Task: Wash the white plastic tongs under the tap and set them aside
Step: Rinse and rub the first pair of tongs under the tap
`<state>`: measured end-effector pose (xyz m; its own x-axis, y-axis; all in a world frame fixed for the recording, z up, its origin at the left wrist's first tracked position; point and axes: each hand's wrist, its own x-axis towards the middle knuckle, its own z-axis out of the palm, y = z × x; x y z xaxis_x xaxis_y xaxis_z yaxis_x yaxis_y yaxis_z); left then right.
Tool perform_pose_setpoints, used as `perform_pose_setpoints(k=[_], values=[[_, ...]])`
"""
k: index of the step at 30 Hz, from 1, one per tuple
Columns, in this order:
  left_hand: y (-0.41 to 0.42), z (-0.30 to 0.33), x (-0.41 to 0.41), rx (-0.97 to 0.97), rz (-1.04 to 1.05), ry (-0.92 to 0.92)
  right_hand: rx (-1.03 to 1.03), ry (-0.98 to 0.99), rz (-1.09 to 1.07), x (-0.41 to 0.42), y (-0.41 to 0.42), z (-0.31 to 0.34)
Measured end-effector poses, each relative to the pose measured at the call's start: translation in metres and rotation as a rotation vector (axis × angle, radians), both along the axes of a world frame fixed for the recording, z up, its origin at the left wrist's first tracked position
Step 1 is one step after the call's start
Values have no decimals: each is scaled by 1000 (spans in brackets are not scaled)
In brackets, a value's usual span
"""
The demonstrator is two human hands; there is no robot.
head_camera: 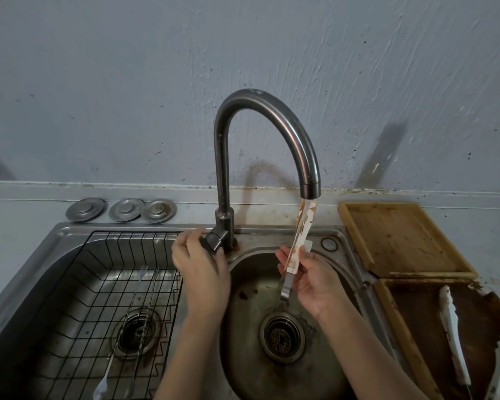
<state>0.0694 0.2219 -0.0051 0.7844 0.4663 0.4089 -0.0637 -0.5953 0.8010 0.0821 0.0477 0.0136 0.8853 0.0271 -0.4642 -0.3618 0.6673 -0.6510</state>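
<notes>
Holding the white plastic tongs (298,241) by their grey hinge end, the right hand (312,281) is gripping something light, springy, probably slippery; the left hand (199,269) is closing round the tap lever (214,241).

Black wire basket (168,287) seated in left sink basin, holding long forks (145,287) and a spoon (100,392). Three round metal caps (122,209) behind it on the ledge. Two worn wooden trays (399,241) at right.
</notes>
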Motion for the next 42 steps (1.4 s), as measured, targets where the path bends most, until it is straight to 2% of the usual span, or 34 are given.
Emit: perform_pose_setpoints(k=[1, 3, 5, 7, 10, 13, 15, 19, 22, 27, 34, 39, 42], values=[[-9, 3, -7, -3, -16, 8, 10, 4, -2, 1, 2, 0], [-25, 3, -16, -84, -187, 122, 17, 17, 1, 1, 6, -1], [-40, 3, -22, -281, -381, 274, 23, 31, 19, 0, 11, -1], [-51, 2, -27, -406, -451, 370, 42, 37, 37, -3, 14, -3], [-58, 0, -32, -340, -480, 445, 21, 28, 50, -9, 13, -6], [-56, 3, -33, -384, -516, 470, -37, -13, 72, -16, 8, -12], [-57, 6, -35, -436, -528, 489, -160, -76, 123, -21, 6, -12], [-62, 5, -39, -357, -466, 513, -429, -138, 196, -25, 7, -10], [-66, 6, -43, -337, -464, 509, -503, -127, 207, -24, 2, -3], [-62, 7, -46, -348, -437, 497, -628, -269, 335, -31, 2, 3], [-64, 5, -44, -496, -491, 448, -551, -226, 222, -28, 5, 10], [-64, 4, -43, -558, -450, 430, -561, -328, 344, -31, -1, 13], [-66, 5, -43, -572, -449, 416, -533, -294, 315, -31, 0, 16]])
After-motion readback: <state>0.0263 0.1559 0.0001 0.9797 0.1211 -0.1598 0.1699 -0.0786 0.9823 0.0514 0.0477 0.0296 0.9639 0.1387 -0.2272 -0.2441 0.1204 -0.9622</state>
